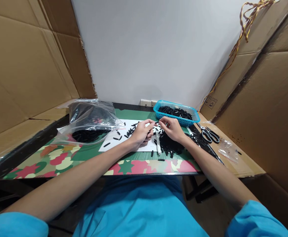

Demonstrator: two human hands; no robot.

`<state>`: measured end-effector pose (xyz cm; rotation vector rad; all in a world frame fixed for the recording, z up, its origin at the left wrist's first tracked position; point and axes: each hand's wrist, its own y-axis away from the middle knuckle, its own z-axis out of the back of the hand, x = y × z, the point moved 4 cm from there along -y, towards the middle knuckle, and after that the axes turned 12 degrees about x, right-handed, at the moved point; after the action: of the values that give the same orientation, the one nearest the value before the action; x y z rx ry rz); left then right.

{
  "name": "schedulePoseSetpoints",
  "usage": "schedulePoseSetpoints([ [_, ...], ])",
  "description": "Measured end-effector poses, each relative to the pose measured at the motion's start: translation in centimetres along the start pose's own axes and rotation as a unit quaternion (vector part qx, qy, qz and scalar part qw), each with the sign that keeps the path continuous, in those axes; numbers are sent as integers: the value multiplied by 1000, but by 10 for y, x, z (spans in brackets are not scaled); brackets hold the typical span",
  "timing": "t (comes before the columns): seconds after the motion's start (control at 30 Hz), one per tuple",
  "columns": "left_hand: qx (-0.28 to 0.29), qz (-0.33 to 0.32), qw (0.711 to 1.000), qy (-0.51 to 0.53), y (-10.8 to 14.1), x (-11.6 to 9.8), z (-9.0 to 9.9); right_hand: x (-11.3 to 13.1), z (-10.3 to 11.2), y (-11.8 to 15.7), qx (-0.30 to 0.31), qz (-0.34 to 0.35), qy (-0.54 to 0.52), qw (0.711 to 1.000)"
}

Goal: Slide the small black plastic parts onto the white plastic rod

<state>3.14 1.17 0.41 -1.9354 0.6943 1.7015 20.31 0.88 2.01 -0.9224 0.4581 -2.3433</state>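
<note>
My left hand [142,132] is closed above the white paper, with thumb and forefinger pinched together. Between the fingertips of both hands is a small, slim black piece [156,122]. My right hand [172,129] pinches at the other end of it, fingers curled. Below my right hand lies a heap of similar black pieces [170,146]. A narrow white strip [158,143] rests along the heap's left side. More black pieces are scattered over the white paper [109,147], left of and behind my left hand.
Behind my right hand stands a blue basket [195,116] of black pieces. An open clear plastic bag [92,115] holding black pieces lies at the left. Scissors [209,135] and a small clear bag [229,150] lie at the right. Cardboard walls [270,98] flank the table.
</note>
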Motion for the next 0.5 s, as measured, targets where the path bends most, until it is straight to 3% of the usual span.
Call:
schedulePoseSetpoints([
  [0.5, -3, 1, 1000, 4, 0, -1, -1, -1, -2, 1, 21, 3, 13, 1000],
])
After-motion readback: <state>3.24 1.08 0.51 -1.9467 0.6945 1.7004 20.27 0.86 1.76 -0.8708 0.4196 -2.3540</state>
